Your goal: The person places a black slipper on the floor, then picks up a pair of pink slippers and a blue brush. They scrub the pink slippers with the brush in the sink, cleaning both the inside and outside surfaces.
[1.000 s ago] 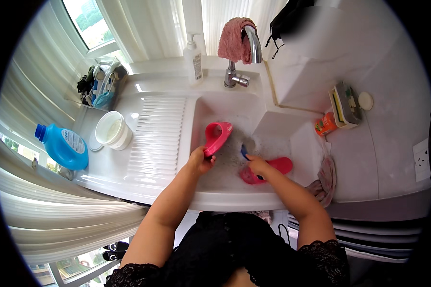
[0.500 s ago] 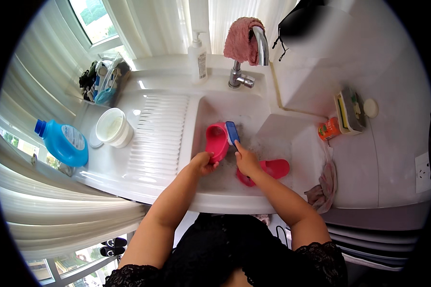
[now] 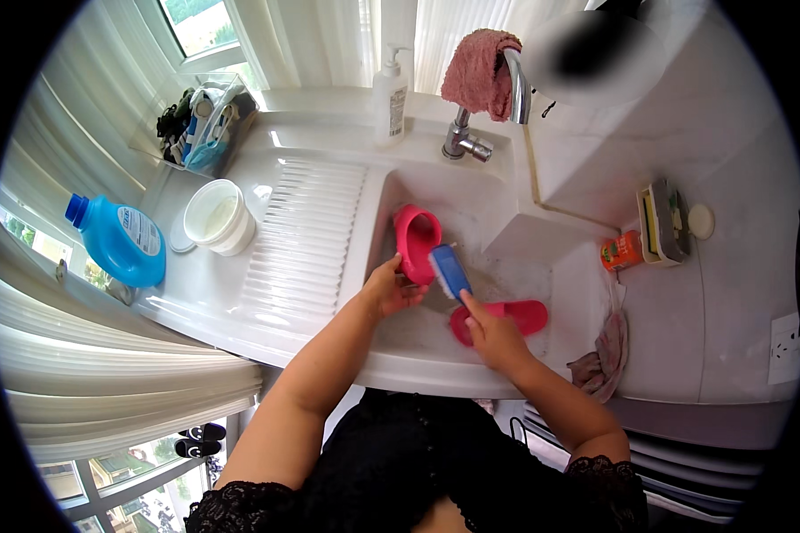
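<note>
My left hand (image 3: 394,288) grips a pink slipper (image 3: 417,238) near its lower end, holding it up inside the white sink (image 3: 380,366). In my right hand (image 3: 497,336) is a blue scrubbing brush (image 3: 452,272), held by its handle. The brush's white bristles face the slipper and lie close to its right side; whether they touch it I cannot tell. A second pink slipper (image 3: 526,317) lies in the sink's soapy water, partly covered by my right hand.
A chrome faucet (image 3: 465,145) with a pink cloth (image 3: 481,75) over it stands behind. Left of the ribbed washboard (image 3: 304,233) are a white tub (image 3: 219,218), a blue detergent bottle (image 3: 120,240) and a clear box (image 3: 206,124). An orange bottle (image 3: 621,251) sits right.
The held slipper has turned so its opening shows more. My right hand and the brush have moved down and back from the slipper's upper end. The whole view has shifted slightly.
</note>
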`<state>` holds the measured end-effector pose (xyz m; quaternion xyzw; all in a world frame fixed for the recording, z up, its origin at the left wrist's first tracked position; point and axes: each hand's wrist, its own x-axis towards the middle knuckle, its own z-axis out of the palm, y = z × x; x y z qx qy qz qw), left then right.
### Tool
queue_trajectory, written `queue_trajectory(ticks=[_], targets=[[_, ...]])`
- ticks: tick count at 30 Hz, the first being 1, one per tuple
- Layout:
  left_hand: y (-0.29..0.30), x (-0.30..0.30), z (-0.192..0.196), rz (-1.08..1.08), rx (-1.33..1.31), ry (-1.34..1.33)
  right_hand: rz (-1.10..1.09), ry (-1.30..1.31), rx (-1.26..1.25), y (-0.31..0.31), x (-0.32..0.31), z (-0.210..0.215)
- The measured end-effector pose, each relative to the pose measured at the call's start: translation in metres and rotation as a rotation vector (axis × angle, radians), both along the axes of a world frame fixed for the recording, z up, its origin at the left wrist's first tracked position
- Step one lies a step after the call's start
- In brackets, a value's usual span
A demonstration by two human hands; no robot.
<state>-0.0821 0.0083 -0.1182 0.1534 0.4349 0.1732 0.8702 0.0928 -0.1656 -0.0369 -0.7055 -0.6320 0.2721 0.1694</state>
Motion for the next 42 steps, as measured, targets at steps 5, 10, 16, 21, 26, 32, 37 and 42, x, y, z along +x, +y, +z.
queue_trajectory(ticks=[5, 10, 16, 21, 26, 32, 37, 42], targets=[[0.000, 0.003, 0.004, -0.052, 0.039, -0.219, 0.054, -0.065, -0.115, 0.022, -0.027, 0.002], [0.004, 0.002, 0.023, 0.085, 0.046, -0.366, 0.149, 0.031, 0.110, 0.030, -0.030, -0.005], [-0.008, 0.005, 0.034, 0.208, -0.202, -0.284, 0.214, -0.343, 0.096, -0.018, 0.025, -0.019], [-0.009, 0.032, 0.039, 0.324, -0.157, -0.316, 0.161, -0.360, 0.412, 0.026, -0.005, -0.002], [0.009, 0.031, 0.060, 0.382, -0.211, -0.196, 0.227, -0.452, 0.345, -0.001, 0.035, -0.031], [-0.021, 0.048, 0.062, 0.282, -0.161, -0.169, 0.201, -0.304, 0.426, 0.031, 0.013, -0.010], [0.018, 0.018, 0.032, 0.296, -0.158, -0.291, 0.279, -0.368, 0.299, 0.015, 0.032, -0.022], [0.010, 0.011, 0.052, 0.356, -0.274, -0.268, 0.190, -0.419, -0.111, 0.002, 0.102, -0.091]])
